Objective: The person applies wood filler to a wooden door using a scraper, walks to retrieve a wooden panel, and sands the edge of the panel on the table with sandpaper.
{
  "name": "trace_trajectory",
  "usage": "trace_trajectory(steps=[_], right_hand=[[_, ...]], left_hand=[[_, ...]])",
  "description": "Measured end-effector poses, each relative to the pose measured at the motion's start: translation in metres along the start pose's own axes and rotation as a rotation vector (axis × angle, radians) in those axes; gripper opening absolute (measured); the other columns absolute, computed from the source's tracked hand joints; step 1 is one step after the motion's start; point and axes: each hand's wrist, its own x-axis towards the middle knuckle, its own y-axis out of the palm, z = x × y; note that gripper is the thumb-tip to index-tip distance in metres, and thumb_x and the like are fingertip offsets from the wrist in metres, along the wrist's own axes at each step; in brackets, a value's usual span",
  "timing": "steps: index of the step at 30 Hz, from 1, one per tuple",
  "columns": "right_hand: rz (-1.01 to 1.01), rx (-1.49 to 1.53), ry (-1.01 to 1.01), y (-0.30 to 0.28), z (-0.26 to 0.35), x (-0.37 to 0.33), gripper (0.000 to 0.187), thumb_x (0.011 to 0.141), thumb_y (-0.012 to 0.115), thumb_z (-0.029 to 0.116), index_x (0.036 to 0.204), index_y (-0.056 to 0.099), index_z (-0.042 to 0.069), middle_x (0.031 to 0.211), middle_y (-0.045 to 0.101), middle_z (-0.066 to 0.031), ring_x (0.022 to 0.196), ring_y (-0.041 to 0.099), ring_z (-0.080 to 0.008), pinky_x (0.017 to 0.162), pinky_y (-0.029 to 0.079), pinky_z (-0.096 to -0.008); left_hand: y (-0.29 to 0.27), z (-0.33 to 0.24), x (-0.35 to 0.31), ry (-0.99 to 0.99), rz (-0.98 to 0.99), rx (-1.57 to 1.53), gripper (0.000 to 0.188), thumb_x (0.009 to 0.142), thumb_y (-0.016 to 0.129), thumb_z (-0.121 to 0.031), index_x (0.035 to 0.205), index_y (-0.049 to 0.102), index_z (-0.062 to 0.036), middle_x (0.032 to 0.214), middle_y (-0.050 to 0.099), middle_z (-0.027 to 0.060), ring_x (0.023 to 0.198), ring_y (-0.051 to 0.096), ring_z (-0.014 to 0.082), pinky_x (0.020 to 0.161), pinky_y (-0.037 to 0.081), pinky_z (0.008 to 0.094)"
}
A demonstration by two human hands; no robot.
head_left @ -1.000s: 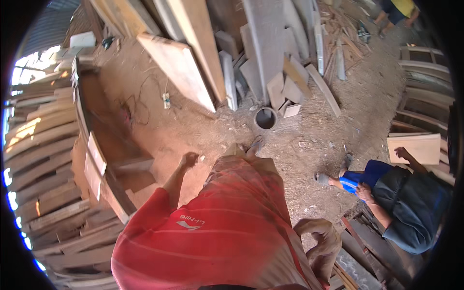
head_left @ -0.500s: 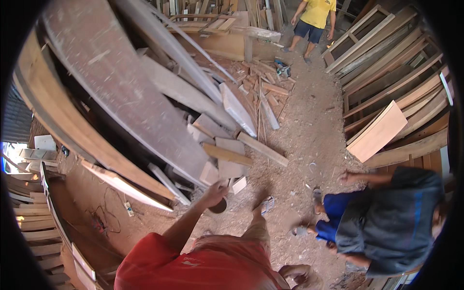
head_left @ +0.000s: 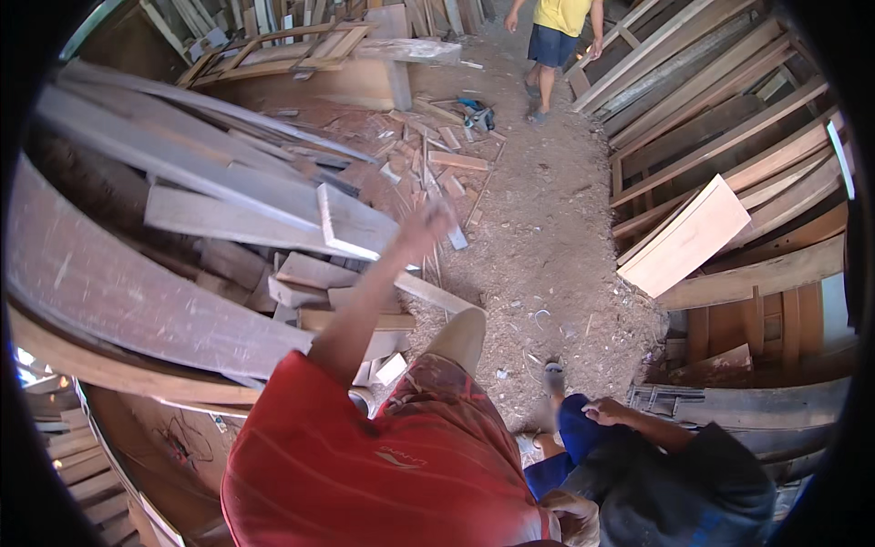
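Observation:
My left hand [head_left: 427,232] is stretched out ahead at the end of my bare forearm, above the ground by the scrap wood. It is smeared by motion, so its fingers do not show clearly. Close to it lie a pale plank with a whitish end [head_left: 351,228] and a narrow board [head_left: 442,294]. My right hand [head_left: 574,518] is low beside my red shirt at the bottom edge, its fingers curled inward. Whatever it may hold is hidden. A small round-rimmed thing [head_left: 363,399] shows under my left arm, partly covered by the sleeve.
Long planks [head_left: 137,292] are stacked on the left. Wood offcuts [head_left: 456,162] and a blue-green power tool [head_left: 477,116] lie ahead. Boards and frames [head_left: 720,137] lean along the right. A person in dark clothes [head_left: 674,483] is close at right; another in yellow [head_left: 561,18] stands farther off.
My left hand has swung forward and up from beside the round-rimmed thing. The view has shifted, and the person in dark clothes now appears lower in it.

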Motion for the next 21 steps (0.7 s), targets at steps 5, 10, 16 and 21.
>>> trace_trajectory(steps=[5,10,16,21], right_hand=[[-0.112,0.049,0.136,0.025,-0.063,-0.05,0.029,0.097,0.06,0.03,0.117,0.071,0.013,0.108,0.073,-0.0174,0.103,0.069,-0.0384,0.088,0.055,-0.0489],[-0.047,0.153,0.169,-0.001,-0.07,-0.077,0.028,0.099,0.057,0.026,0.116,0.071,0.009,0.106,0.074,-0.0133,0.101,0.071,-0.0339,0.089,0.056,-0.0475],[-0.092,0.434,0.471,-0.192,-0.096,0.054,0.027,0.099,0.057,0.025,0.116,0.071,0.008,0.104,0.074,-0.0133,0.099,0.071,-0.0316,0.088,0.057,-0.0454],[-0.143,0.461,0.528,-0.359,-0.14,0.108,0.027,0.1,0.057,0.023,0.116,0.071,0.007,0.103,0.074,-0.0133,0.098,0.071,-0.0298,0.087,0.057,-0.0437]], left_hand=[[0.141,0.173,-0.015,-0.274,0.454,0.48,0.07,0.094,0.058,-0.06,0.124,0.066,0.0037,0.114,0.071,0.0304,0.109,0.069,0.0442,0.094,0.054,0.0512],[0.205,0.207,0.037,-0.451,0.63,0.224,0.06,0.102,0.044,-0.046,0.125,0.068,0.0029,0.125,0.066,0.0315,0.12,0.064,0.0456,0.105,0.048,0.0511],[0.228,0.252,0.254,-0.375,0.625,0.388,0.057,0.099,0.057,-0.049,0.129,0.067,-0.0006,0.13,0.066,0.0261,0.124,0.062,0.0418,0.104,0.049,0.0493],[0.183,0.163,0.438,-0.313,0.242,0.073,0.069,0.094,0.065,-0.047,0.138,0.057,0.006,0.128,0.066,0.0308,0.122,0.064,0.042,0.106,0.049,0.0456]])
